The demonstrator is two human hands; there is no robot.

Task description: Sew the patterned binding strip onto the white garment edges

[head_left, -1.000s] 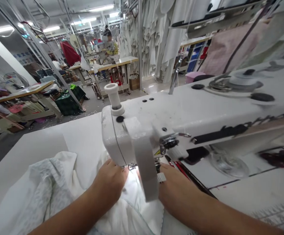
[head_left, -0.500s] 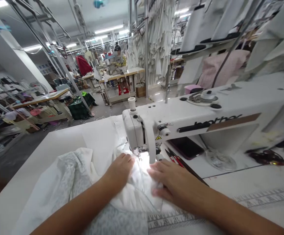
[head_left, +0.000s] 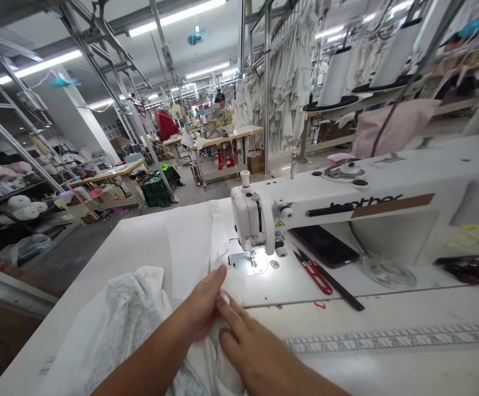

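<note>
My left hand (head_left: 204, 300) pinches the edge of a white, grey-patterned fabric piece (head_left: 130, 308), its thumb on top. Close against it, my right hand (head_left: 250, 338) has its fingers bent onto the same cloth. Both hands are in front of the white sewing machine (head_left: 256, 214), nearer to me than its lit needle plate (head_left: 251, 263). The bulk of the fabric lies bunched to the left and below my hands. A white strip (head_left: 218, 228) stretches from near my left hand toward the back of the table.
Red-handled thread snips (head_left: 317, 278) and a dark, narrow tool (head_left: 338, 286) lie right of the needle plate. A dark phone (head_left: 326, 246) rests under the machine arm. A ruler tape (head_left: 347, 341) runs along the table's front. Thread cones (head_left: 335, 77) stand behind.
My hands have drawn the fabric off the needle plate, toward me and to the left. They have come together, and the plate and snips now show. The view has shifted as well.
</note>
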